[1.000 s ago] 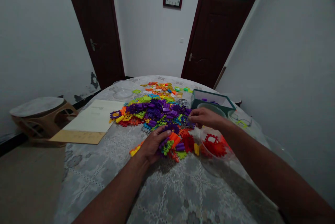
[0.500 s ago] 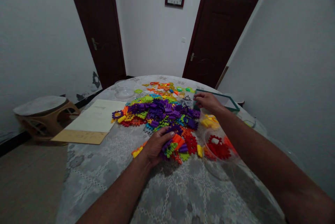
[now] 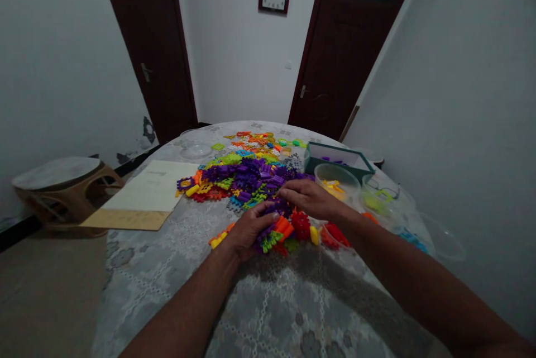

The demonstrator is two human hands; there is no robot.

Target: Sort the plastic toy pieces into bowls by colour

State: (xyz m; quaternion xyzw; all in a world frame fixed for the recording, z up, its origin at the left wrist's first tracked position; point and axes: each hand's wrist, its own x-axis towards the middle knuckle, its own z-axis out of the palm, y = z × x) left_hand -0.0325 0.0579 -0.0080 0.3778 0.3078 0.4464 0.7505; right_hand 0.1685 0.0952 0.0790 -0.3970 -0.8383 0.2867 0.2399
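A large heap of plastic gear pieces (image 3: 247, 176), mostly purple with several other colours, spreads over the middle of the table. At its near edge my left hand (image 3: 253, 229) curls around purple gear pieces (image 3: 264, 223). Orange and green pieces (image 3: 280, 229) stick out beside its thumb. My right hand (image 3: 307, 197) reaches in from the right over the purple pieces, just beyond the left hand. Its fingers point down and are bent together; what lies between them is hidden. A red gear (image 3: 300, 225) sits under the right wrist.
A green-edged box (image 3: 355, 168) holds purple pieces. Nearby stand clear tubs: one with yellow pieces (image 3: 334, 186), one with red pieces (image 3: 335, 235), another with lime pieces (image 3: 377, 201). A paper folder (image 3: 144, 190) lies left. Glasses (image 3: 387, 190) rest at right.
My right hand has moved from the green-edged box back toward me, down to the heap beside the left hand. Purple pieces now show in the box. My left hand has stayed in place.
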